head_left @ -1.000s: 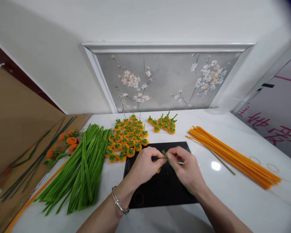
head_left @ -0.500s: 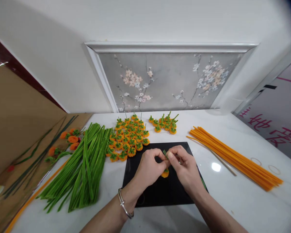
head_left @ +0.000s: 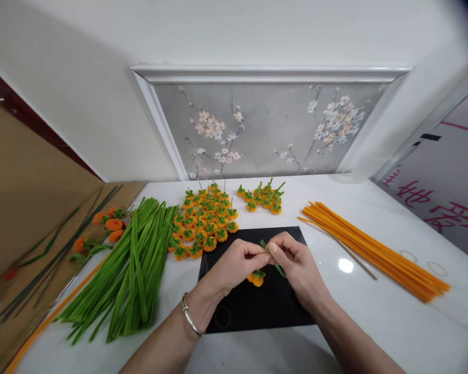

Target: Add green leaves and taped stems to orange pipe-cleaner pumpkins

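You face a glossy white bench [head_left: 347, 322] pushed up against a pale wall [head_left: 257, 31]. At twelve o'clock on that wall, a molded frame [head_left: 273, 74] surrounds a gray blossom panel [head_left: 269, 124]; at two o'clock, a pale board [head_left: 448, 176] carries pink writing. A black mat [head_left: 253, 317] lies on the bench before you, with a thin ring [head_left: 222, 317] near its seven o'clock corner.

Your left hand [head_left: 239, 264] comes in from seven o'clock, a silvery bracelet [head_left: 191, 317] on the wrist, back of the hand up and fingers bent inward. Your right hand [head_left: 296, 259] reaches in from five o'clock, its thumb pressed toward the curled fingers. The fingertips of both hands are together, pinching a short green strip [head_left: 280, 270] above the mat; one end pokes up between them and another hangs by your right fingers. An orange piece with a green top [head_left: 257, 279] sits on the mat, just beside your left fingers.

From the mat, a green stem bundle [head_left: 134, 275] spreads at nine o'clock, a big cluster of orange pieces [head_left: 200, 223] stands at eleven, a smaller cluster [head_left: 263, 198] at twelve, and an orange stem bundle [head_left: 374, 252] stretches at three.
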{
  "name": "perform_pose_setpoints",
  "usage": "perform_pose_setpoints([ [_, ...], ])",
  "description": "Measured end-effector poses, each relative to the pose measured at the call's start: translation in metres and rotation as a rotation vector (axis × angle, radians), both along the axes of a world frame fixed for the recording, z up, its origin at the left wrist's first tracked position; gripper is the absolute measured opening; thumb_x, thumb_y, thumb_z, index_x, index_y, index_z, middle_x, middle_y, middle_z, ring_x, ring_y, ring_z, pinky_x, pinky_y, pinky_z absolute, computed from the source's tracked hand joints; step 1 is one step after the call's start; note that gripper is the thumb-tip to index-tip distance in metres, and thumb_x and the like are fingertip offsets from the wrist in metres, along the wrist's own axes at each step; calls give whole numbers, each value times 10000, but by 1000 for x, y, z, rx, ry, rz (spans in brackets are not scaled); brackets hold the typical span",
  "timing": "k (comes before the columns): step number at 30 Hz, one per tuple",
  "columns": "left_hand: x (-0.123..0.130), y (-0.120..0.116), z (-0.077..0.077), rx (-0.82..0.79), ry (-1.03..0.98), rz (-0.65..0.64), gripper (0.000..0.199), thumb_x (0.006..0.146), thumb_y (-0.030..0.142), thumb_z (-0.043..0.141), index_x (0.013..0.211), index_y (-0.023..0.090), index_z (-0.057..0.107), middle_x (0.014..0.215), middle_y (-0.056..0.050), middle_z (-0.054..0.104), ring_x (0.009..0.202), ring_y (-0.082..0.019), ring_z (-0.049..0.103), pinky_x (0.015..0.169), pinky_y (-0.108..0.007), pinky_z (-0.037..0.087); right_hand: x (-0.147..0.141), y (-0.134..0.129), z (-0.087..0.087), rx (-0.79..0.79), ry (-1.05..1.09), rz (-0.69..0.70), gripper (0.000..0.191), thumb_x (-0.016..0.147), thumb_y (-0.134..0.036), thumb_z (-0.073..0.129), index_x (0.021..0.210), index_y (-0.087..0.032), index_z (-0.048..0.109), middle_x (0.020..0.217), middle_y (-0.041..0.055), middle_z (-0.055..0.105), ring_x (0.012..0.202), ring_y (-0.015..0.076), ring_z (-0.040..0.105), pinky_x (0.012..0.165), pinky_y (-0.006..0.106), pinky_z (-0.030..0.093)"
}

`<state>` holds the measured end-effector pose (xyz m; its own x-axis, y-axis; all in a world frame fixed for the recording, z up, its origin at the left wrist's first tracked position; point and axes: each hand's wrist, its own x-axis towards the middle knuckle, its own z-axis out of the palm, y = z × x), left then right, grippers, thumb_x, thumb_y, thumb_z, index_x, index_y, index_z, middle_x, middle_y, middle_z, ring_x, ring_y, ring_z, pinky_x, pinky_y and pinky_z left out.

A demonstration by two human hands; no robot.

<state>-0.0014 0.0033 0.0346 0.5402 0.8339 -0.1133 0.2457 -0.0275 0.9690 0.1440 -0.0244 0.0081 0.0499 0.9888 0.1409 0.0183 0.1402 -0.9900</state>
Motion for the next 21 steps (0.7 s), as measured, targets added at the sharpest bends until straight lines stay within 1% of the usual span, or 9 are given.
perform_pose_setpoints([
  [2, 3, -1, -3, 87, 60, 42, 400, 803, 332, 530, 457, 152, 442, 495, 47, 276, 480, -76, 247, 463, -228, 196, -1, -1, -3, 52, -125, -100, 226, 836, -339, 551, 674, -180, 548, 697, 2, 512, 662, 142, 492, 609, 257, 416],
  [4, 7, -4, -5, 200, 117, 95, 415, 808, 303, 510, 436, 155, 401, 487, 40, 309, 475, -78, 284, 467, -223, 239, -5, -2, -7, 89, -204, -186, 211, 847, -331, 531, 701, -182, 562, 708, 9, 535, 676, 153, 508, 635, 273, 425],
  [6, 12, -7, -5, 318, 164, 171, 391, 806, 260, 496, 436, 158, 426, 498, 22, 399, 511, -95, 386, 516, -218, 325, -9, -2, -11, 121, -235, -250, 203, 857, -328, 513, 722, -184, 563, 721, 14, 545, 683, 160, 518, 657, 288, 435],
  [8, 15, -9, -6, 400, 195, 250, 351, 796, 238, 499, 452, 168, 487, 531, -1, 498, 593, -131, 488, 599, -228, 396, -11, -1, -12, 142, -233, -282, 207, 858, -336, 510, 724, -186, 559, 726, 18, 546, 691, 166, 523, 667, 295, 441],
  [11, 15, -10, -6, 429, 188, 296, 299, 784, 246, 525, 497, 185, 581, 577, -17, 594, 668, -171, 561, 665, -252, 441, -5, 3, -11, 80, -172, -193, 239, 865, -380, 497, 776, -180, 592, 756, 25, 575, 706, 167, 540, 650, 278, 447],
  [13, 13, -9, -5, 412, 166, 278, 296, 788, 260, 532, 514, 186, 614, 593, -17, 619, 656, -171, 581, 651, -252, 448, 5, 7, -8, 35, -154, -100, 293, 892, -412, 442, 856, -177, 613, 773, 23, 588, 721, 165, 549, 645, 264, 445],
  [14, 12, -8, -4, 407, 159, 264, 303, 795, 265, 530, 518, 184, 622, 599, -17, 626, 647, -168, 586, 642, -250, 448, 10, 8, -6, 45, -178, -67, 318, 908, -418, 406, 889, -177, 611, 754, 17, 578, 715, 162, 545, 647, 261, 441],
  [17, 9, -7, -2, 446, 178, 232, 315, 816, 260, 520, 535, 183, 638, 626, -17, 644, 640, -163, 595, 634, -252, 440, 24, 10, -1, 89, -343, 11, 321, 936, -406, 339, 886, -185, 567, 700, 1, 540, 659, 152, 523, 615, 256, 423],
  [21, 10, -10, 0, 621, 340, 187, 261, 827, 202, 519, 608, 198, 660, 705, -30, 680, 706, -179, 600, 695, -287, 420, 26, 8, 5, 140, -643, 89, 259, 939, -352, 352, 808, -201, 517, 719, 3, 559, 656, 153, 530, 612, 261, 398],
])
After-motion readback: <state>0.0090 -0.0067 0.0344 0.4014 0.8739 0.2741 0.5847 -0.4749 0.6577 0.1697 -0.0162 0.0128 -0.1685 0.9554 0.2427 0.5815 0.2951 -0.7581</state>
